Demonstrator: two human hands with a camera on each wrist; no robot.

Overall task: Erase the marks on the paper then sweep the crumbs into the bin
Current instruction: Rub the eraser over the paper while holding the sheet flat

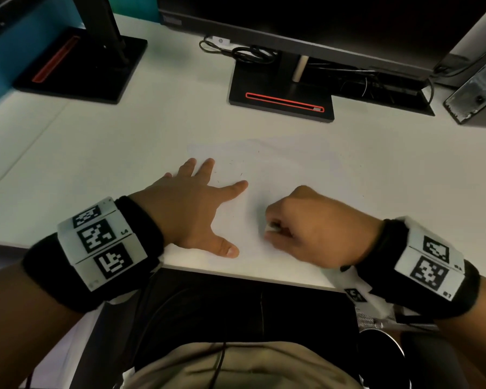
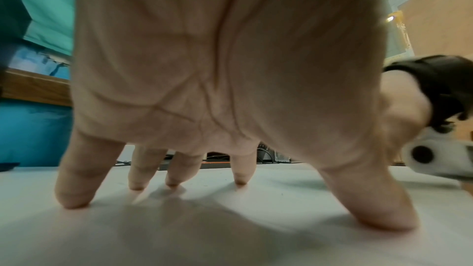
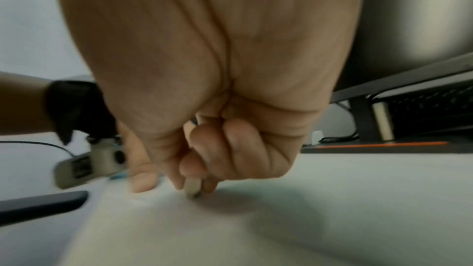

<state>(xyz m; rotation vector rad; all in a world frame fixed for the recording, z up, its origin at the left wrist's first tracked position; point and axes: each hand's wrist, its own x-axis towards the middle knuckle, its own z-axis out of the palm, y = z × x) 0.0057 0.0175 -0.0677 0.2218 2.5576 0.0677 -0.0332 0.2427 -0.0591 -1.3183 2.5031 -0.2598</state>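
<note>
A white sheet of paper [image 1: 278, 169] lies on the white desk in front of me, with small dark eraser crumbs [image 1: 241, 174] scattered over it. My left hand [image 1: 197, 209] is spread flat on the sheet's left part, its fingertips [image 2: 74, 199] pressing down with fingers straight. My right hand [image 1: 300, 228] is curled into a fist near the desk's front edge and pinches a small white eraser [image 1: 272, 227]. In the right wrist view the eraser [image 3: 192, 188] pokes out below the fingers and touches the paper [image 3: 256, 230]. No bin shows in any view.
A monitor stand with a red-lined slot [image 1: 284, 101] stands behind the paper, a second stand [image 1: 76, 63] at the back left. Cables [image 1: 250, 53] lie by the monitor, a computer case [image 1: 477, 91] at the far right. The desk's front edge [image 1: 236, 273] runs just below my hands.
</note>
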